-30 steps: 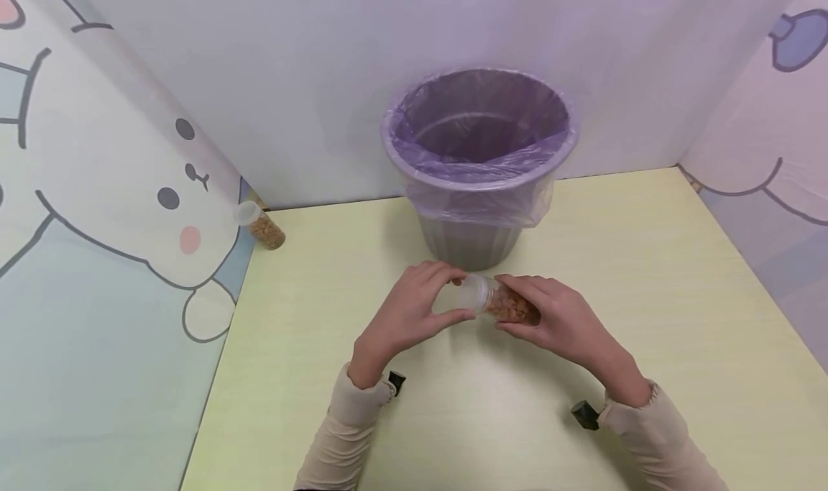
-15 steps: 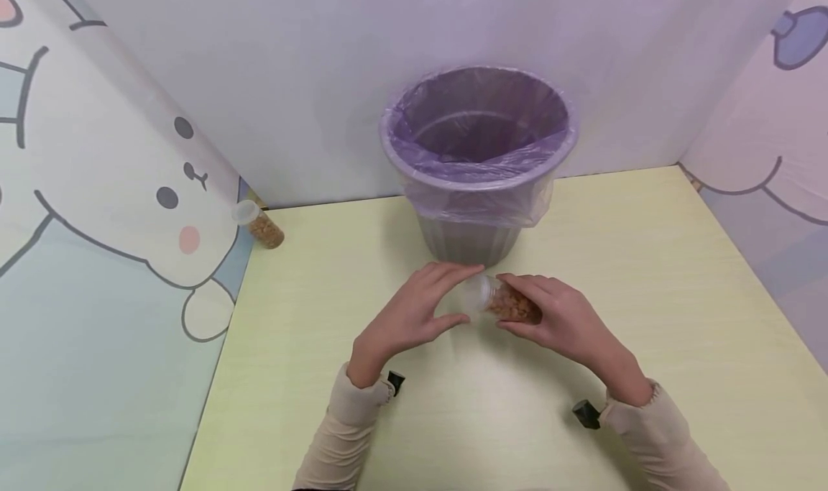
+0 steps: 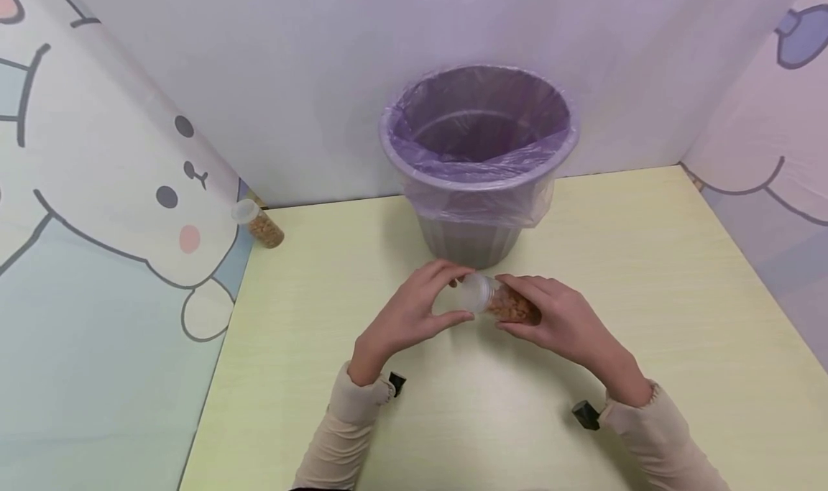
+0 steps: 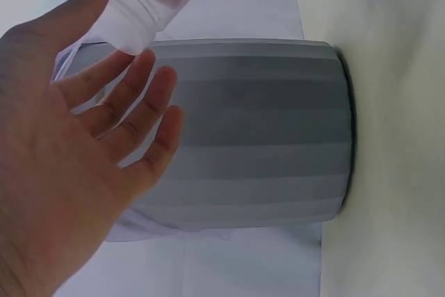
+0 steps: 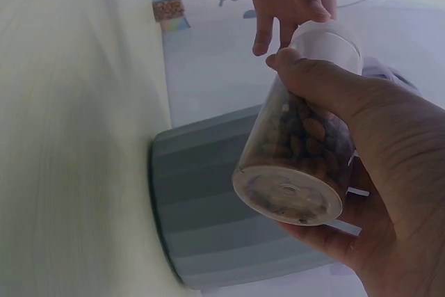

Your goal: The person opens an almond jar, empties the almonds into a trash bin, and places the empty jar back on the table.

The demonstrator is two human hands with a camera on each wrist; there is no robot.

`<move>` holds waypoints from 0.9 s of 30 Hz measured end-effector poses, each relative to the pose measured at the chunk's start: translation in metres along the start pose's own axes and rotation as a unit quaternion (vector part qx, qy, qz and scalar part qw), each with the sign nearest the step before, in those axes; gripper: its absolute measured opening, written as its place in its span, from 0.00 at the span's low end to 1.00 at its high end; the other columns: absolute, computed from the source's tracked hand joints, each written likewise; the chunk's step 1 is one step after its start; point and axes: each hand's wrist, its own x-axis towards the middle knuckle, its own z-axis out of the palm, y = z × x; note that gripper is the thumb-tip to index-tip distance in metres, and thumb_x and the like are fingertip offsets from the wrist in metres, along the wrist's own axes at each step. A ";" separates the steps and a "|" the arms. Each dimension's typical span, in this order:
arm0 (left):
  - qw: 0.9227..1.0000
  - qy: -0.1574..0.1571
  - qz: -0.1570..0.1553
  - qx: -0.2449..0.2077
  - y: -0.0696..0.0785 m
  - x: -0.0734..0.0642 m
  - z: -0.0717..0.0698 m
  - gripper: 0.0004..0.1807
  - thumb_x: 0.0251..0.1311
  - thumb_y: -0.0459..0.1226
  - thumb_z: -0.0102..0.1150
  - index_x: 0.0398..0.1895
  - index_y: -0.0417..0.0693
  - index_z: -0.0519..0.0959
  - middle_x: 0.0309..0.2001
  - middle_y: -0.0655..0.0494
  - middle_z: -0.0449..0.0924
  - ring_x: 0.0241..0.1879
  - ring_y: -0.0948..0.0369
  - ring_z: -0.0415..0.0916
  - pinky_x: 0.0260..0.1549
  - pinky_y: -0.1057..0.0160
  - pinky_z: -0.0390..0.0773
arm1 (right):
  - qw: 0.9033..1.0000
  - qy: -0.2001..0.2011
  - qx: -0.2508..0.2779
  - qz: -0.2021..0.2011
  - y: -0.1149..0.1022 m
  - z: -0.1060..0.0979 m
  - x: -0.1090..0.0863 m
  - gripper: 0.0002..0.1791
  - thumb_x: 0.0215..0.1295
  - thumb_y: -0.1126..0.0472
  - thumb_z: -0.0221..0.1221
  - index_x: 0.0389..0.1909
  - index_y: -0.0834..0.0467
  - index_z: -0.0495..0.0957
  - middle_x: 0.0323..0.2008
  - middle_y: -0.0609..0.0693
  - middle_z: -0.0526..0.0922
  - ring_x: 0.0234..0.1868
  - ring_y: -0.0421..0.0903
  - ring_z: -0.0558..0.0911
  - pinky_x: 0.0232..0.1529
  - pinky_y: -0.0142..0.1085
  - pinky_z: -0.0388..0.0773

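My right hand grips a clear plastic jar, tilted on its side above the table in front of the bin. Brown nuts that look like almonds fill part of it in the right wrist view. A frosted white lid sits on the jar's mouth, facing left. My left hand pinches this lid's edge, thumb on one side and fingertips on the other. In the left wrist view, the thumb and forefinger meet the lid while the other fingers are spread beside the grey bin.
A grey bin with a purple liner bag over its rim stands at the back of the pale table. Another lidded jar of brown pieces is at the back left corner. Cartoon-printed cloth walls surround the table.
Half a second ago the left thumb and fingers were spread wider, off the lid; now they have closed in on it again. The right hand keeps the jar in place.
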 end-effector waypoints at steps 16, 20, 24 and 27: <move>0.999 0.020 0.006 0.032 -0.001 0.000 -0.001 0.32 0.67 0.50 0.69 0.72 0.57 0.74 0.48 0.60 0.79 0.46 0.62 0.76 0.47 0.62 0.77 | 1.000 0.010 0.000 0.005 0.000 0.005 0.000 0.37 0.59 0.38 0.73 0.65 0.53 0.80 0.48 0.49 0.89 0.43 0.47 0.88 0.41 0.46 0.86; 0.999 0.020 -0.008 0.032 -0.001 0.000 -0.002 0.32 0.66 0.50 0.69 0.71 0.54 0.73 0.49 0.60 0.80 0.46 0.61 0.77 0.48 0.61 0.77 | 1.000 0.009 -0.004 0.010 0.001 0.003 -0.002 0.38 0.54 0.43 0.78 0.64 0.53 0.80 0.47 0.48 0.89 0.42 0.47 0.87 0.41 0.45 0.86; 0.999 0.022 -0.017 0.024 -0.001 0.000 -0.001 0.32 0.65 0.49 0.71 0.69 0.51 0.72 0.50 0.59 0.81 0.48 0.61 0.78 0.50 0.59 0.78 | 1.000 0.011 -0.005 0.016 0.002 0.002 -0.004 0.38 0.53 0.43 0.79 0.64 0.54 0.80 0.47 0.48 0.89 0.43 0.47 0.87 0.42 0.46 0.86; 0.999 0.024 -0.022 0.015 -0.002 0.000 0.000 0.33 0.64 0.48 0.72 0.68 0.49 0.72 0.52 0.58 0.81 0.48 0.61 0.78 0.51 0.59 0.79 | 1.000 0.013 -0.006 0.021 0.002 0.000 -0.005 0.41 0.46 0.48 0.83 0.64 0.54 0.80 0.48 0.49 0.89 0.45 0.48 0.87 0.44 0.46 0.85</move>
